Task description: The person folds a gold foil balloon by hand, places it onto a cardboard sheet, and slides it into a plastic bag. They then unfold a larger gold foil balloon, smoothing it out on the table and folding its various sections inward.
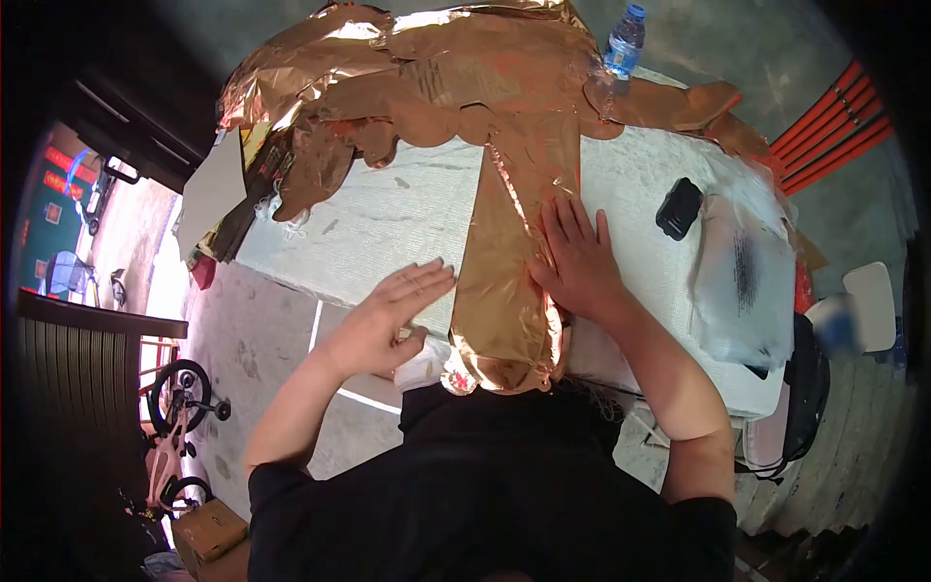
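Observation:
A long strip of shiny copper-coloured foil [504, 262] runs down the table toward my body, its rounded lower end near the front edge. My right hand [580, 257] lies on the strip's right side, fingers stretched out and holding nothing. To the left of the strip is my left hand [393, 310], fingers extended with the tips close to the foil's edge; whether they touch it I cannot tell. At the far side, more crumpled foil [465, 78] with scalloped edges joins the top of the strip.
The foil lies on a white-covered table [398, 194]. A water bottle [625, 44] stands at the back, a black object [678, 209] and a plastic-wrapped pack [742, 281] on the right. Card pieces [215, 194] are at the left edge, an orange slatted chair [834, 126] beyond the right.

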The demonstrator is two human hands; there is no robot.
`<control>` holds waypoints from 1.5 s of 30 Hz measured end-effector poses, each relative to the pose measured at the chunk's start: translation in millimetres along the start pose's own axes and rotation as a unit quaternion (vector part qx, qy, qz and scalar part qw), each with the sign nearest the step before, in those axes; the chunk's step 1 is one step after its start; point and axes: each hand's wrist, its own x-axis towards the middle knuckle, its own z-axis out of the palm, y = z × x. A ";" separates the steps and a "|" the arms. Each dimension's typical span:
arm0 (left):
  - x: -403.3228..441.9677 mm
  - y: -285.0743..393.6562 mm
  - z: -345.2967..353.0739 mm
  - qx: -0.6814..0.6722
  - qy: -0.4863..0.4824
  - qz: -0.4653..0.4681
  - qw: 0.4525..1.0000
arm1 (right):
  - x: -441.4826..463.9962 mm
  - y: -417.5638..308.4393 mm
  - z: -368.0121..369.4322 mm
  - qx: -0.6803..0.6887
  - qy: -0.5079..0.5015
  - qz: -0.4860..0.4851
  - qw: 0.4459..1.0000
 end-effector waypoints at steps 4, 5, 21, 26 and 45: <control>6.9 7.0 2.0 0.073 -0.001 0.011 0.997 | 0.5 -0.8 -0.9 0.008 -0.002 0.003 1.000; 9.5 8.0 3.8 0.087 -0.002 0.023 0.996 | 0.5 -0.8 -1.1 0.006 -0.001 0.002 1.000; 61.2 -19.1 15.0 0.158 0.112 0.161 0.968 | -3.5 0.8 2.8 0.007 0.011 -0.012 1.000; 87.3 -31.4 11.7 0.187 0.096 0.199 0.957 | -4.6 -1.5 -0.8 0.012 0.001 -0.007 1.000; 85.2 -24.5 7.3 0.051 0.086 0.144 0.984 | -10.5 19.8 -22.8 0.070 0.095 -0.336 0.934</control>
